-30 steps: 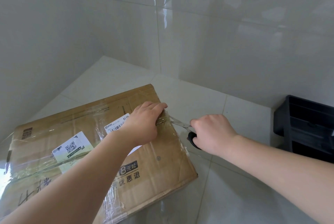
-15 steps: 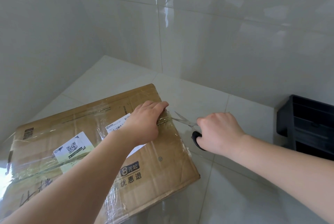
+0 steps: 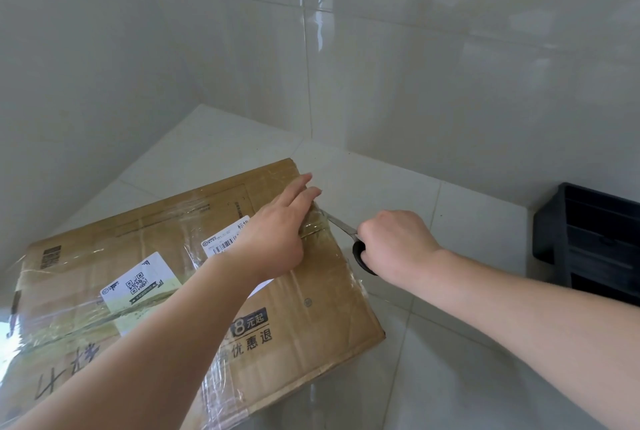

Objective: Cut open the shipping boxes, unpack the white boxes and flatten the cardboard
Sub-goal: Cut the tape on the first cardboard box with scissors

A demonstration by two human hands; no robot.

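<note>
the left hand (image 3: 277, 232) presses flat, fingers straight, on the taped shipping box (image 3: 311, 298) at centre frame — stiff cardboard, slick tape; the right hand (image 3: 394, 242) grips scissors (image 3: 341, 225) at its edge seam.

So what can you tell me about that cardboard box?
The cardboard box is a brown shipping carton lying flat on the tiled floor, wrapped in clear tape, with white labels and printed Chinese characters. The left hand presses on its top; the right hand holds scissors against its far edge.
</note>
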